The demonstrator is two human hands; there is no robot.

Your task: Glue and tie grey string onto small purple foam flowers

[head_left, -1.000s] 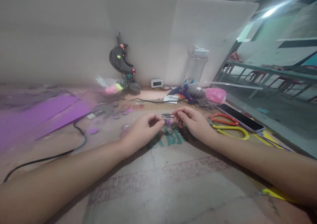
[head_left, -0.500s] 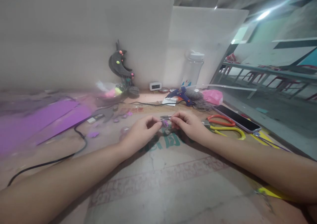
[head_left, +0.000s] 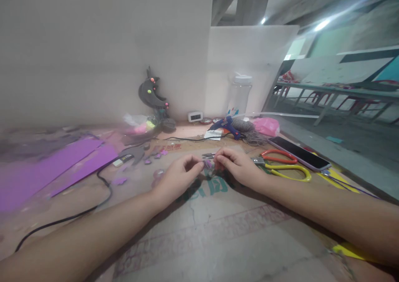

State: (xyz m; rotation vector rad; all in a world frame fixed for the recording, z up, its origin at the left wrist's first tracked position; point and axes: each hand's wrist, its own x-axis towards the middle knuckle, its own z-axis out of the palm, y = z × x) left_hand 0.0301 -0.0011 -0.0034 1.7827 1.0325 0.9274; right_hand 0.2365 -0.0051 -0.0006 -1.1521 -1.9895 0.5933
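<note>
Over the middle of the table my left hand (head_left: 183,175) has thumb and forefinger closed in a pinch on a small purple piece (head_left: 208,164), whose exact shape is too small to make out. Facing it, a short gap away, my right hand (head_left: 234,167) is also pinched; whatever sits in its fingertips is hidden. Scissors with one red and one yellow handle (head_left: 288,172) lie flat under and behind my right hand, their blade tips showing between the two hands. Several small purple scraps (head_left: 120,181) lie to the left of my left hand.
Purple sheets (head_left: 77,165) and a black cable (head_left: 62,219) spread on the left. At the back stand a dark crescent-shaped ornament (head_left: 151,93), a small clock (head_left: 195,116) and a clear bottle (head_left: 240,95). A blue glue gun (head_left: 229,126), grey yarn (head_left: 245,126) and phone (head_left: 299,153) lie rightward.
The whole view has shifted, so the objects on the table appear slightly lower. Both hands keep their pinches, close together, with little movement over the table.
</note>
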